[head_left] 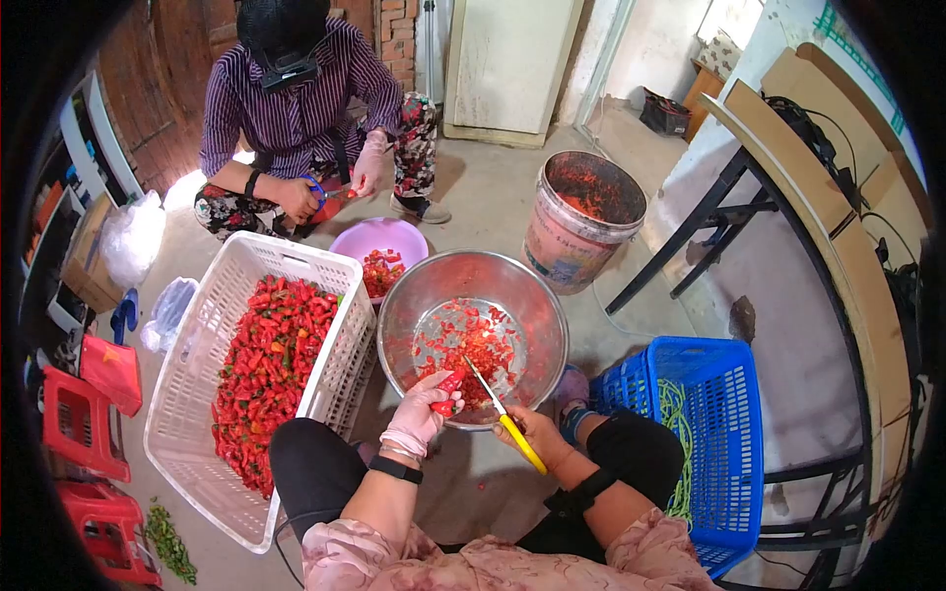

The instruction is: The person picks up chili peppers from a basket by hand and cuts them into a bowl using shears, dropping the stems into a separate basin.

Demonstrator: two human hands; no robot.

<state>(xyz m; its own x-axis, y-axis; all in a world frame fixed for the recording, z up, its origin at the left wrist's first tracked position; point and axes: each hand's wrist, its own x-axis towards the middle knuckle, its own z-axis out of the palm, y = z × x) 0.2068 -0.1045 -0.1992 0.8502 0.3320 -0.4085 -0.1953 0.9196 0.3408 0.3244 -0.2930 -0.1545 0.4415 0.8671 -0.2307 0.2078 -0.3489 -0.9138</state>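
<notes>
My left hand (416, 414), in a thin clear glove, is closed around a red pepper (449, 386) above the near rim of a wide steel basin (387, 335). In my bare right hand (540, 439) are yellow-handled scissors (523, 447). Their blades point up and left over the basin, close to the pepper. Chopped red pepper pieces (463, 335) lie scattered across the basin's bottom. On my left stands a white plastic crate (182, 433) holding a large heap of whole red peppers (271, 369).
Opposite, a person (296, 108) holds blue-handled scissors (317, 192) beside a pink bowl (409, 236) of cut peppers. A stained bucket (581, 236) stands behind the basin. At right are a blue crate (724, 443) with green string and a table (838, 276). Red stools (84, 424) stand left.
</notes>
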